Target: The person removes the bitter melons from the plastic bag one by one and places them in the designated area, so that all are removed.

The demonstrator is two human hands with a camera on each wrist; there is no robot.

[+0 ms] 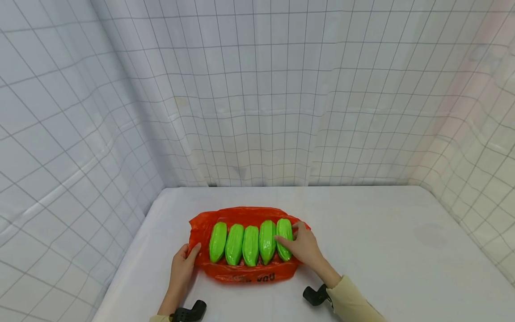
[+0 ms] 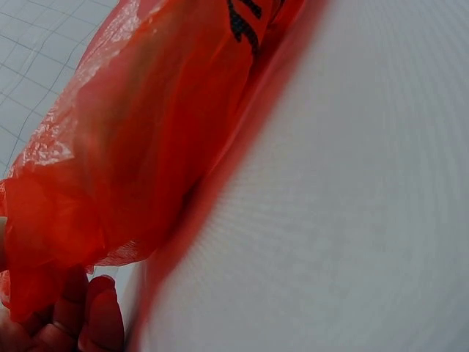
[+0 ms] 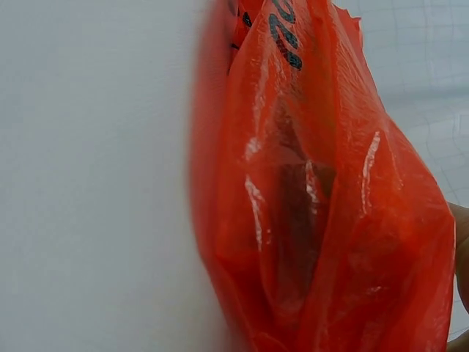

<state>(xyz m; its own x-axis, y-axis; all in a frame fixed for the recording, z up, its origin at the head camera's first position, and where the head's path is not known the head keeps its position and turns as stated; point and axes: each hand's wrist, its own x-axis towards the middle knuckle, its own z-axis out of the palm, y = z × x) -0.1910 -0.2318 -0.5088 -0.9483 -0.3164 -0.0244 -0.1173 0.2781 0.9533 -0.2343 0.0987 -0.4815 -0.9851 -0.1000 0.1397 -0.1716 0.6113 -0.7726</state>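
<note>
Thumb to its left, fingers to its right, the right hand [image 1: 304, 246] is gripping the rightmost green fruit [image 1: 284, 230] across its long axis, which is pointing away from the person. Four similar fruits [image 1: 251, 246] are lying leftward in the red bag [image 1: 225, 273] on the table [image 1: 374, 250]; the left hand [image 1: 183, 265], farther off, is pinching its left edge.

A white tabletop [image 1: 386, 241] with rounded far corners spreads across the lower part of the head view. Behind it hangs a white back curtain [image 1: 249, 89] printed with thin dark grid lines, wavy from soft folds, with a small beige patch [image 1: 182, 102] toward its left. Matching grid-lined sheets flank the table: a left sheet [image 1: 56, 147] and a right sheet [image 1: 488, 179], tinged pink in places.
</note>
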